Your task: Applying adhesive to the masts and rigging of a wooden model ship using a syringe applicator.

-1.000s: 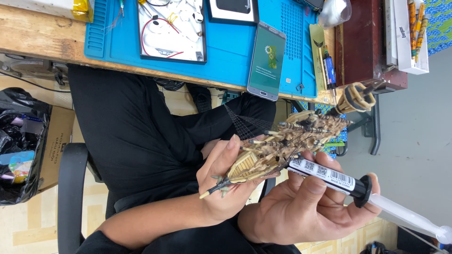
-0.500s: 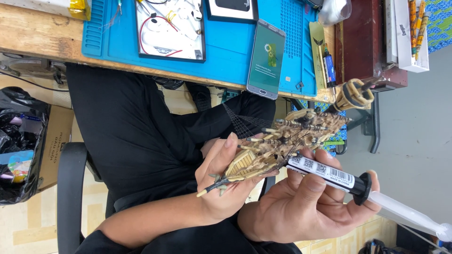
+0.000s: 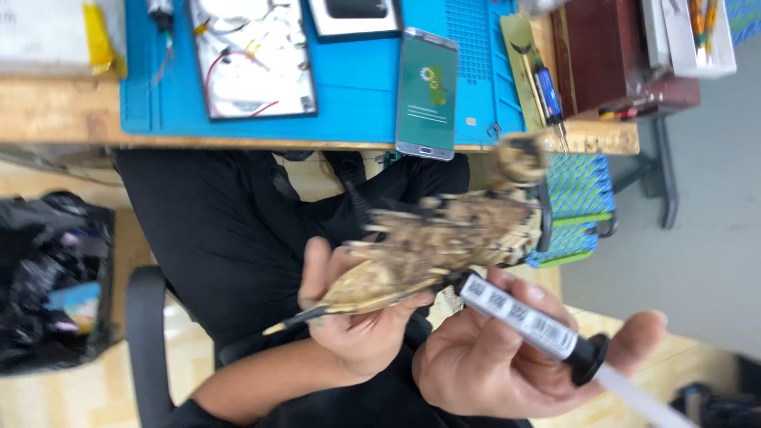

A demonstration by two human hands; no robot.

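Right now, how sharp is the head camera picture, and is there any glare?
Head view: motion blur smears the tan feathered bird model held in the left hand; the syringe tube in the right hand is a little soft; the phone and blue mat stay clearer. Lighting is even, with no strong glare.

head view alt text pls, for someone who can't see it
Over a lap in dark clothes, the left hand holds a tan, blurred, bird-shaped model while the right hand holds a syringe-like applicator against it. Beyond them, a smartphone lies on a blue mat on a wooden desk.
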